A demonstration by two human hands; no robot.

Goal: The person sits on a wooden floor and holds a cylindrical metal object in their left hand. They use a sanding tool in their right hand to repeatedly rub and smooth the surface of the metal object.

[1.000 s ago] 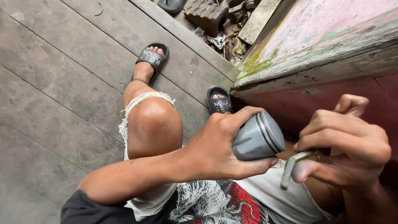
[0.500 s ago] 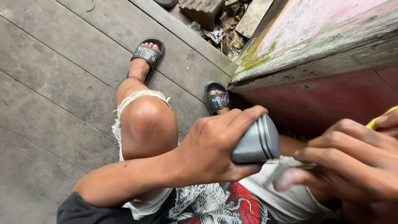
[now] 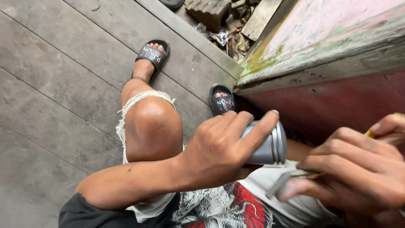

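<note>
The left hand (image 3: 219, 152) has its grip wrapped around a grey cylindrical metal can with a ribbed end (image 3: 265, 145), fingers curled over the top and thumb below, holding it on its side above the lap with the ribbed end turned toward the right hand (image 3: 358, 173). The right hand's grip is closed, fingers bunched around a thin flat grey metal strip (image 3: 280, 188) that sticks out down and to the left, just below the can; whether strip and can touch cannot be told. A sliver of yellow (image 3: 370, 134) shows behind the right fingers. Under the hands lie a printed shirt in black, white and red (image 3: 223, 209), pale frayed shorts (image 3: 139, 101) and a bare knee (image 3: 152, 126). Both feet wear black slide sandals (image 3: 152, 55) on grey wooden floor planks (image 3: 50, 93). A weathered pink and red wooden wall (image 3: 329, 50) rises at the right, with rubble (image 3: 223, 21) at its base.
</note>
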